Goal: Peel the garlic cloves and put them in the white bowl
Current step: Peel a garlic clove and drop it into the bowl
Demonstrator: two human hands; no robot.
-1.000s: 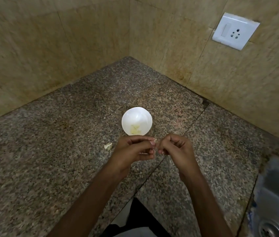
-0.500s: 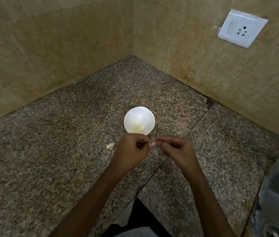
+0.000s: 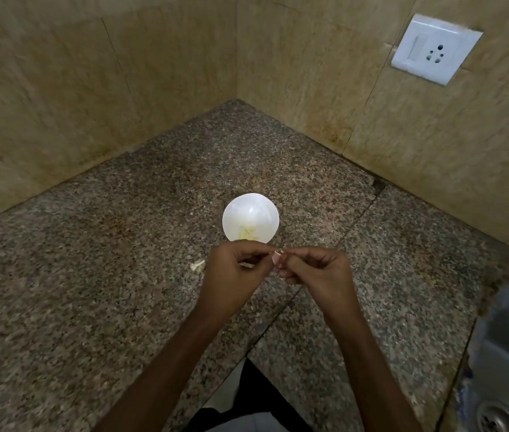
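Over the granite counter (image 3: 91, 275) both forearms (image 3: 184, 353) reach forward; left hand (image 3: 234, 275) and right hand (image 3: 318, 272) meet fingertip to fingertip, curled fingers pinching a garlic clove (image 3: 278, 253) between them. Just beyond stands the white bowl (image 3: 250, 207), peeled cloves (image 3: 248, 233) inside.

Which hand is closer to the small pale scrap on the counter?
Left. The left hand is just right of the pale scrap; the right hand lies further right, past the left. Both pinch a garlic clove.

left hand (image 3: 234, 272), right hand (image 3: 318, 269) on clove (image 3: 278, 252)
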